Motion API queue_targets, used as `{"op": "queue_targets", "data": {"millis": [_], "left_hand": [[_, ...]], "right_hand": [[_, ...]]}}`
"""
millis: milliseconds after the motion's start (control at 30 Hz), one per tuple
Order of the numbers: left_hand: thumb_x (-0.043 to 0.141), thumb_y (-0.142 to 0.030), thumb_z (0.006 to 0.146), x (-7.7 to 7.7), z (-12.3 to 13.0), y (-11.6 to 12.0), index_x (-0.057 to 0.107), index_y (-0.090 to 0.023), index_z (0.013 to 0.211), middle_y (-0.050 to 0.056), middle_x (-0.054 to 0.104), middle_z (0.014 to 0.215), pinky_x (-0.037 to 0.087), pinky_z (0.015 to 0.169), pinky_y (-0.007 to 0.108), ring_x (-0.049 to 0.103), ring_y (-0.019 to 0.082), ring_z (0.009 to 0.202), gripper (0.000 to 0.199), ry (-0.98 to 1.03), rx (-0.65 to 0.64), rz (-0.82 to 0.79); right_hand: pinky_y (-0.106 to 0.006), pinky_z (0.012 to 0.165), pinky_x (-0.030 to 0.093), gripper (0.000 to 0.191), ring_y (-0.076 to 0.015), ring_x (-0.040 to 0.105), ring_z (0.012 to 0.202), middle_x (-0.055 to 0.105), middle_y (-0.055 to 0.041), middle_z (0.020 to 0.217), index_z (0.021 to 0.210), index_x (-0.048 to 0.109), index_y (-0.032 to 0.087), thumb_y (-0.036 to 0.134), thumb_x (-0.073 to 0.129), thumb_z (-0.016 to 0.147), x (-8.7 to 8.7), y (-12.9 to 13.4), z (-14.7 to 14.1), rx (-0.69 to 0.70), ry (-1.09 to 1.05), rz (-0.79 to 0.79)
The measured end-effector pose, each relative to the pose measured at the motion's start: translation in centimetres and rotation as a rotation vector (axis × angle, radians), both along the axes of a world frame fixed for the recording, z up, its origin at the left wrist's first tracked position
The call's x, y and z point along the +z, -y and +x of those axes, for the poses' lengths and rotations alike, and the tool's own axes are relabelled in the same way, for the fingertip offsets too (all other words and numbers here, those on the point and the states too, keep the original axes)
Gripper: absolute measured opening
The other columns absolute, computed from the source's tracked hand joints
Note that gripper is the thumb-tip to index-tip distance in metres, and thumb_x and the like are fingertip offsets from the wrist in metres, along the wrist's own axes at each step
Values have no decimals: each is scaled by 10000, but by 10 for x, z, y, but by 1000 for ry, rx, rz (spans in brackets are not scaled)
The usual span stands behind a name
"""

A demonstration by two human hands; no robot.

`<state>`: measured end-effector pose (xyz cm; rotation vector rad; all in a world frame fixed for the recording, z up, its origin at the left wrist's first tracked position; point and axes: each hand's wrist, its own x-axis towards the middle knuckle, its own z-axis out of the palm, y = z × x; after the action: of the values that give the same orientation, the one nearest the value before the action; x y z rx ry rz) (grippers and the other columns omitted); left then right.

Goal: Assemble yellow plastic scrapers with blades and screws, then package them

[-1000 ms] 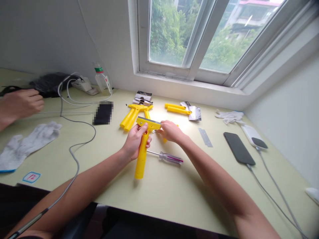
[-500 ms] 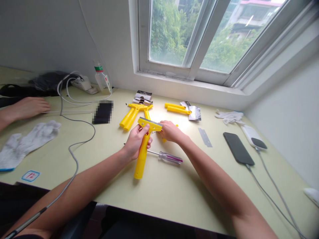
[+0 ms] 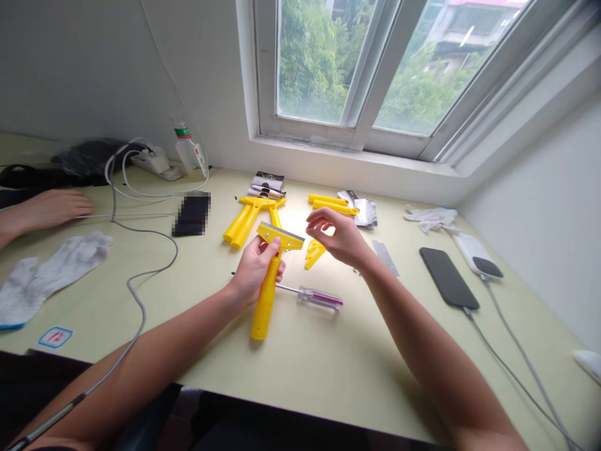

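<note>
A yellow scraper [image 3: 267,294] with a metal blade along its head is in my left hand [image 3: 251,272], whose thumb presses on the head below the blade. My right hand [image 3: 340,238] is raised just right of the scraper head, its fingers curved and apart, with nothing visible in them. Under it lie small yellow plastic pieces [image 3: 313,255]. A screwdriver [image 3: 322,299] with a clear and purple handle rests on the table behind the scraper, its shaft partly hidden by my left hand. Tiny metal parts [image 3: 357,272] lie near my right wrist.
Beyond my hands are yellow scraper bodies [image 3: 244,222], yellow handles [image 3: 331,205] and small packets [image 3: 365,212]. A loose blade [image 3: 385,257], a phone [image 3: 448,279] and a power bank [image 3: 479,257] lie rightward. At left are a glove [image 3: 61,269], a bottle [image 3: 191,153], cables and another person's hand [image 3: 66,203].
My right hand has left the scraper head, moving right and up, and its fingers have come apart. The small yellow pieces are now more exposed. My left hand keeps its hold on the scraper.
</note>
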<state>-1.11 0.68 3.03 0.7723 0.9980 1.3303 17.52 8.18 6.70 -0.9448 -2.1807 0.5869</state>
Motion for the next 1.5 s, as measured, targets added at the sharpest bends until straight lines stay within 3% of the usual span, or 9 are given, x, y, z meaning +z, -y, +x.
{"op": "queue_targets", "data": {"millis": [133, 300, 533, 667, 833, 933, 1033, 1333, 1500], "left_hand": [[726, -425, 775, 2, 3, 3, 497, -213, 993, -28, 556, 854, 432, 388, 197, 532, 58, 471, 381, -45, 9, 53], [696, -437, 805, 3, 6, 8, 501, -220, 1005, -43, 542, 838, 408, 366, 182, 533, 55, 456, 354, -100, -7, 99], [673, -418, 833, 6, 8, 12, 497, -200, 989, 0, 568, 962, 384, 336, 187, 517, 33, 417, 321, -146, -8, 173], [676, -418, 829, 8, 9, 14, 502, -198, 981, 7, 578, 984, 377, 317, 191, 500, 27, 390, 320, -192, -18, 192], [675, -415, 828, 8, 10, 18, 509, -185, 978, 37, 582, 1027, 383, 305, 200, 504, 29, 382, 321, -232, -44, 194], [680, -419, 825, 10, 10, 19, 514, -191, 989, 29, 586, 1004, 397, 314, 198, 514, 35, 390, 326, -255, -64, 183], [691, -422, 814, 12, 10, 19, 522, -189, 1005, 32, 594, 1008, 412, 320, 200, 516, 36, 390, 345, -268, -70, 177], [689, -436, 815, 11, 8, 15, 511, -192, 961, 11, 591, 947, 397, 311, 199, 521, 45, 383, 335, -258, -17, 193], [700, -441, 802, 12, 11, 15, 498, -198, 954, 10, 599, 948, 390, 312, 194, 510, 38, 382, 350, -193, 17, 198]], "right_hand": [[-311, 766, 469, 120, -153, 631, 819, 704, -22, 894, 984, 604, 215, 180, 600, 870, 18, 25, -8, 64, 104, 50], [-320, 776, 384, 73, -186, 559, 839, 717, -19, 848, 947, 604, 216, 180, 614, 883, 16, 36, -22, 75, 288, 164], [-308, 757, 380, 127, -167, 544, 806, 684, -3, 831, 964, 584, 217, 163, 615, 854, 18, 36, -19, 41, 239, 122], [-294, 698, 445, 220, -156, 559, 811, 637, -20, 927, 1003, 574, 227, 230, 662, 801, 21, 33, -14, 26, 115, -80], [-273, 601, 505, 331, -146, 606, 748, 634, -20, 879, 1071, 533, 215, 252, 676, 775, 22, 25, -10, 164, -15, -607], [-258, 599, 495, 343, -134, 600, 726, 638, -6, 825, 1074, 540, 202, 215, 686, 763, 22, 23, -9, 210, -39, -701], [-253, 604, 488, 329, -129, 584, 725, 629, 6, 802, 1082, 552, 205, 206, 676, 777, 20, 23, -10, 250, -35, -683], [-319, 704, 523, 257, -151, 612, 813, 638, -23, 934, 1128, 519, 244, 243, 580, 878, 14, 31, -12, 203, -15, -391], [-314, 726, 506, 277, -142, 578, 813, 595, -9, 908, 1133, 456, 240, 264, 575, 885, 7, 32, -17, 219, -150, -482]]}}
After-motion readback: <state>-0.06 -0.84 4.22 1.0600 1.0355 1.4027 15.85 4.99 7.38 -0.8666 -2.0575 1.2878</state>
